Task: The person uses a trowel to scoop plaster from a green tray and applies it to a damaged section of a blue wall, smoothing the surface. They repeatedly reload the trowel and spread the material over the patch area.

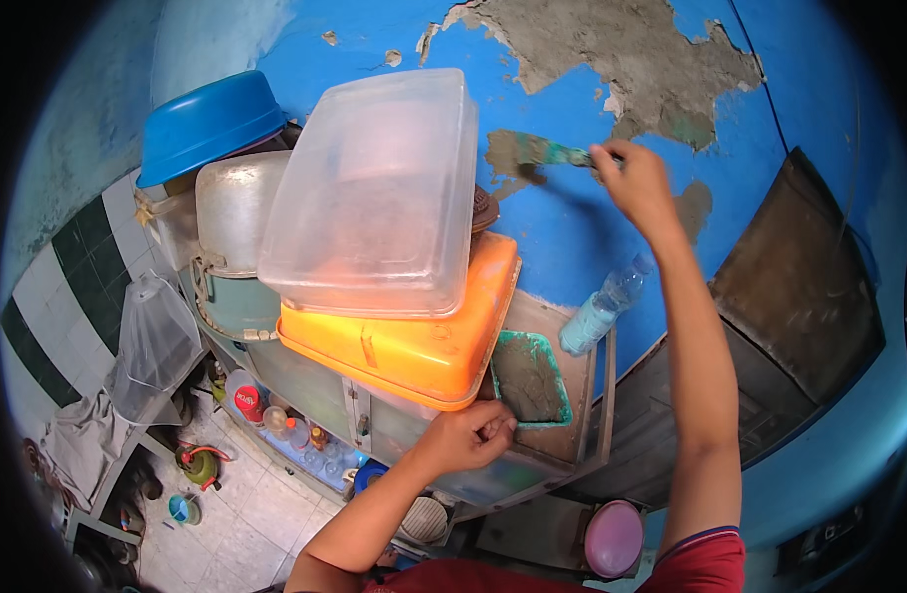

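Note:
My right hand (636,188) grips the handle of a cement-smeared putty knife (564,154) with green on it. Its blade lies against a small grey cement patch (503,154) on the blue wall (562,212). Lower down, my left hand (466,437) is curled closed at the cabinet's front edge, beside the near corner of a green tub (564,400). Whatever is inside those fingers, if anything, is hidden. Grey wet cement (529,379) fills much of the tub. Just beyond it leans a clear plastic bottle (605,304) with a pale blue label.
A clear plastic box (374,198) sits atop an orange container (404,351) left of the tub. Metal pots (241,212) and a blue basin (211,128) stand farther left. Bare cement (621,59) shows above. A dark brown panel (799,267) stands at right.

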### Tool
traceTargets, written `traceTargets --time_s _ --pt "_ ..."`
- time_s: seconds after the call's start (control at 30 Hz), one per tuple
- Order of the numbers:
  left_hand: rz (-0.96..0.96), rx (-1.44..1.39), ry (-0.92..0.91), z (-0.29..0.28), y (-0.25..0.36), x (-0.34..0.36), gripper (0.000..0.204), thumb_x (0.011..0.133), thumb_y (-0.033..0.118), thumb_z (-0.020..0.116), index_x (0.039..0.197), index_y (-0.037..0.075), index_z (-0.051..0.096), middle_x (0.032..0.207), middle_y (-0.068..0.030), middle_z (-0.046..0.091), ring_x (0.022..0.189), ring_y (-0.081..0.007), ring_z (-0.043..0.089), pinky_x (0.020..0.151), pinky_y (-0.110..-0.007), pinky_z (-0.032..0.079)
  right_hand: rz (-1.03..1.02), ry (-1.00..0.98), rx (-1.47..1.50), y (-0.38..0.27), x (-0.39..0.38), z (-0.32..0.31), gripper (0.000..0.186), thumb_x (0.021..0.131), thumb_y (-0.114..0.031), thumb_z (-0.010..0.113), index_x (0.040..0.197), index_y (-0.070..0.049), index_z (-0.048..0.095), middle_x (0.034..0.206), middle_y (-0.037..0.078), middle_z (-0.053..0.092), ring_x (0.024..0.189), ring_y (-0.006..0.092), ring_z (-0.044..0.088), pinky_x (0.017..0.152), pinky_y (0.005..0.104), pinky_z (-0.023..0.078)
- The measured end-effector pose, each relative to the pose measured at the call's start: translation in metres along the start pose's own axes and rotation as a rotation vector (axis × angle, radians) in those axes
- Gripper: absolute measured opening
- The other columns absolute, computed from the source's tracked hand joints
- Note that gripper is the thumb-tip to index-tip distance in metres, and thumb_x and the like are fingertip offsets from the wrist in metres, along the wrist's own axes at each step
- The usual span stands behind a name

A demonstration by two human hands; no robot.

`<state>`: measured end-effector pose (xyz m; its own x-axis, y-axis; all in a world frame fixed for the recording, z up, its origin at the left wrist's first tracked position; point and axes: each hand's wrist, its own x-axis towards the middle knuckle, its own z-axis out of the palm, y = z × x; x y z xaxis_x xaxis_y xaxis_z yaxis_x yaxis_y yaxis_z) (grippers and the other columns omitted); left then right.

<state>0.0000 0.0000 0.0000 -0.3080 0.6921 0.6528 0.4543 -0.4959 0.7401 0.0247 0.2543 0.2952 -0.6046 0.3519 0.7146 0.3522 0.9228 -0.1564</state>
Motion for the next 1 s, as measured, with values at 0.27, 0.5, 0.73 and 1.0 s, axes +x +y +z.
traceTargets --time_s 0.27,0.5,0.73,1.0 --pt "0.021 -0.015 0.01 0.0 0.002 0.001 0.01 0.089 0.009 0.072 0.084 0.004 0.067 0.061 -0.0027 0.053 0.052 -0.0126 0.052 0.051 -0.029 0.044 0.018 0.203 0.026 -0.024 -0.001 0.067 0.031 0.097 -0.027 0.064 0.096 0.002 0.075 0.09 0.026 0.072 0.086 0.0468 0.069 0.08 0.0523 0.054" --pt "0.021 -0.005 0.014 0.002 -0.001 0.002 0.009 0.089 0.009 0.072 0.084 0.004 0.067 0.061 -0.003 0.052 0.053 -0.0128 0.052 0.051 -0.03 0.044 0.048 0.285 -0.129 -0.002 -0.033 0.023 0.029 0.098 -0.025 0.063 0.092 0.002 0.074 0.085 0.026 0.07 0.082 0.0467 0.068 0.073 0.0529 0.052" --pt "0.024 0.002 -0.019 0.0 -0.003 0.002 0.005 0.089 0.006 0.07 0.087 0.003 0.068 0.064 -0.0012 0.055 0.056 -0.0095 0.052 0.053 -0.027 0.043 -0.011 0.291 0.06 -0.003 -0.05 0.026 0.031 0.098 -0.026 0.064 0.093 0.003 0.073 0.084 0.026 0.07 0.081 0.0468 0.067 0.074 0.0516 0.052" --pt "0.024 -0.01 0.008 0.0 -0.001 0.002 0.01 0.09 0.009 0.072 0.084 0.003 0.067 0.061 -0.0022 0.053 0.052 -0.0125 0.052 0.051 -0.03 0.044 -0.003 0.248 0.012 -0.014 -0.03 0.082 0.03 0.098 -0.028 0.066 0.094 0.001 0.075 0.088 0.025 0.071 0.081 0.0454 0.068 0.071 0.0489 0.053"
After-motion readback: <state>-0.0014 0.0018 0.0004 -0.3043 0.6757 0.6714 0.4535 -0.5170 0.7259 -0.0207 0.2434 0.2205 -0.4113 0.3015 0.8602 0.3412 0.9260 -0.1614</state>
